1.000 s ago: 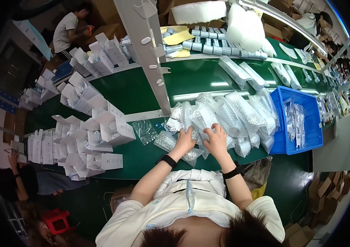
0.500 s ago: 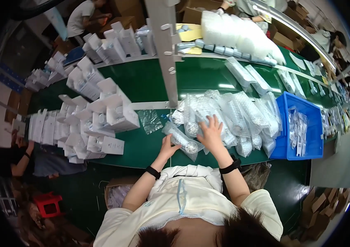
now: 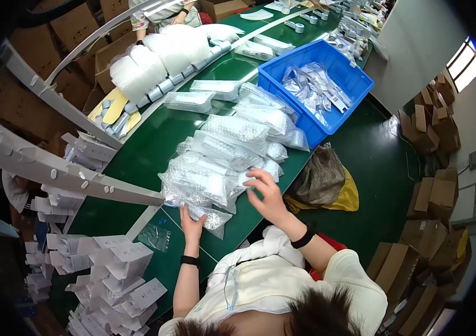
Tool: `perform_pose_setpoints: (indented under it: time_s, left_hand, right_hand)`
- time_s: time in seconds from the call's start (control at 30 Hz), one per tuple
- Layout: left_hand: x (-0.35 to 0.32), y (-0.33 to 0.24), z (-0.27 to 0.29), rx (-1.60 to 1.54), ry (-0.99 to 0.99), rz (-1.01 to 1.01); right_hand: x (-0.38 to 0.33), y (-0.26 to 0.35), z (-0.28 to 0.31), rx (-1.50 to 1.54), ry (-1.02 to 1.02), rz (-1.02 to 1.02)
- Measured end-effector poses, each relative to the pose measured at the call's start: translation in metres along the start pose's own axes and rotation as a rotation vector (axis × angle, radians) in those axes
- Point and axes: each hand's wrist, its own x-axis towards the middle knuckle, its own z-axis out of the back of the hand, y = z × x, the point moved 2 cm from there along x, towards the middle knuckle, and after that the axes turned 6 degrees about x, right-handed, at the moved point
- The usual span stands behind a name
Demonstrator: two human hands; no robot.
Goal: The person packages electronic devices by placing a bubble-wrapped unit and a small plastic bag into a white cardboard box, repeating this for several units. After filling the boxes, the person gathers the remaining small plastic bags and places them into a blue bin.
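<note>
A pile of clear bubble-wrap bags (image 3: 229, 134), each with a silvery item inside, covers the middle of the green table. At the pile's near left corner, my left hand (image 3: 192, 228) has its thumb and fingers about the end of one bubble-wrap bag (image 3: 214, 220). A round, shiny end shows through that bag. My right hand (image 3: 270, 200) is open beside the pile's near right edge, fingers spread and bent. Whether its fingertips touch the bags behind them I cannot tell.
A blue bin (image 3: 321, 126) with small packets stands beyond the pile at right. Open white boxes (image 3: 117, 274) crowd the left end. A metal post (image 3: 75, 173) slants over the table. White bubble-wrap rolls (image 3: 162, 56) lie at the back, near another person's hand (image 3: 180, 17).
The view has swung to the right, so the boxes now sit lower left. My right hand has come off the top of the pile to its near right side. My left hand stays at the near bag.
</note>
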Motion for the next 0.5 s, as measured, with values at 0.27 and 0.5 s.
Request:
perform_pose_setpoints:
  time_s: [0.27, 0.5]
  left_hand:
    - [-0.005, 0.009, -0.024, -0.097, -0.077, 0.049]
    - [0.017, -0.041, 0.018, -0.865, -0.091, 0.689]
  right_hand:
    - [0.077, -0.073, 0.146, -1.051, -0.251, 0.024]
    - [0.100, -0.170, 0.183, -0.835, 0.130, -0.187]
